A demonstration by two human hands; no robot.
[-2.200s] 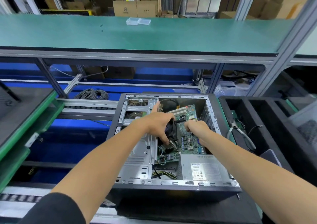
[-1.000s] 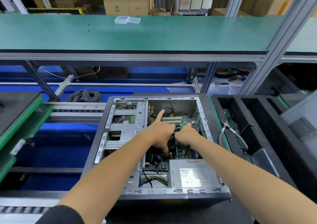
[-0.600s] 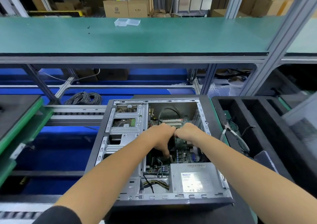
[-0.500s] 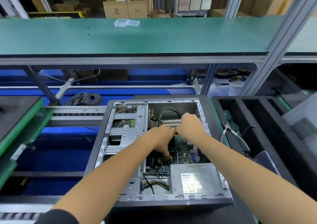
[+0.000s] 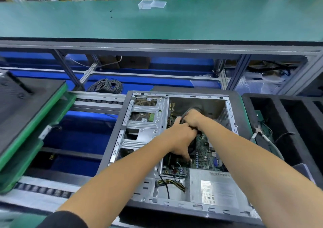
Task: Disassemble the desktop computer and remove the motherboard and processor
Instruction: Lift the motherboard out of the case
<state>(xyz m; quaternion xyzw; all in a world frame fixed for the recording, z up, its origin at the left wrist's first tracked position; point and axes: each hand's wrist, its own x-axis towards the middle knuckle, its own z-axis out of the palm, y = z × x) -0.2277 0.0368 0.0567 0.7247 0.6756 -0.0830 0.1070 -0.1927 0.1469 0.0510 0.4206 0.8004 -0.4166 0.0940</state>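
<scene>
Inside one computer case (image 5: 125, 123), two hands.

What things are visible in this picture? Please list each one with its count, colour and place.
computer case: one, dark grey, open side up, centre
drive cage: one, silver metal, left part inside the case
motherboard: one, green, inside the case, partly under the hands
power supply: one, grey with a white label, near right corner of the case
cable bundle: one, yellow and black, beside the power supply
foam tray: one, black, right of the case
pliers: one, pale handles, in the tray
wire coil: one, grey, behind the case
clear plastic box: one, on the green upper shelf
left hand: curled on a dark part over the motherboard
right hand: grips a dark part, which one cannot be told
</scene>
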